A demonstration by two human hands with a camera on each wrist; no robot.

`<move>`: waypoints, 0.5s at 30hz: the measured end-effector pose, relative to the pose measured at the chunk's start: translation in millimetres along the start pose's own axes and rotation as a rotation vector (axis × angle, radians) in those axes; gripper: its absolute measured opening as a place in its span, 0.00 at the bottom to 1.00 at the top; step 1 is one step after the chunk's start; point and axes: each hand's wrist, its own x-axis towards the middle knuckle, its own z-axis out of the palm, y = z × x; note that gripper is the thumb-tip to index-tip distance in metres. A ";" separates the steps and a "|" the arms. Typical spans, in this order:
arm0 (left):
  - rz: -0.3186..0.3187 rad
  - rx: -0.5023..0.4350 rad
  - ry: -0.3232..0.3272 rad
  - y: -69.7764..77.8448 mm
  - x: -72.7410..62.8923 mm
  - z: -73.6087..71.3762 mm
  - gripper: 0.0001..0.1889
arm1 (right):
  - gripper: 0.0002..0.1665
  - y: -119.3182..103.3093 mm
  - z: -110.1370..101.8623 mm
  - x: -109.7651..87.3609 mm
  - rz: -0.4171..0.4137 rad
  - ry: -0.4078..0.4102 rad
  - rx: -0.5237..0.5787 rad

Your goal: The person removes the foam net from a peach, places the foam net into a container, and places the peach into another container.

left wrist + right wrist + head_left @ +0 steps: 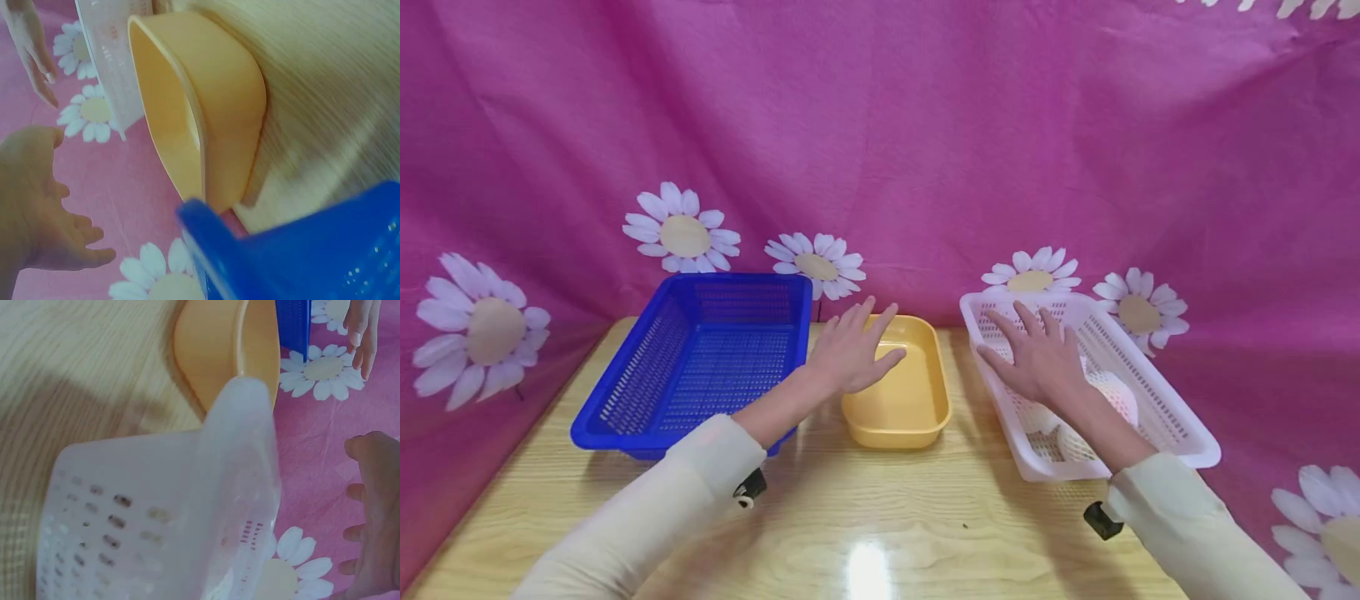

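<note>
My left hand (853,350) is held with spread fingers above the gap between the blue basket (617,437) and the yellow tray (898,437). Nothing is in it, and in the left wrist view its fingers (81,240) stand apart from the tray's rim. Over the white basket (1206,454) my right hand (1037,358) hovers, fingers spread and holding nothing. Several round things in white foam netting (1116,396) lie in that basket, partly hidden under the right hand and forearm. The blue basket and the yellow tray hold nothing visible.
All three containers stand in a row on a wooden table (850,500). A pink cloth (910,150) with daisy prints hangs behind and at the sides. Each sleeve cuff has a small black device (1102,521) under it.
</note>
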 end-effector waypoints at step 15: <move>0.119 0.090 0.042 28.3 -3.1 16.2 0.34 | 0.36 20.5 9.8 -17.3 -0.013 -0.019 0.017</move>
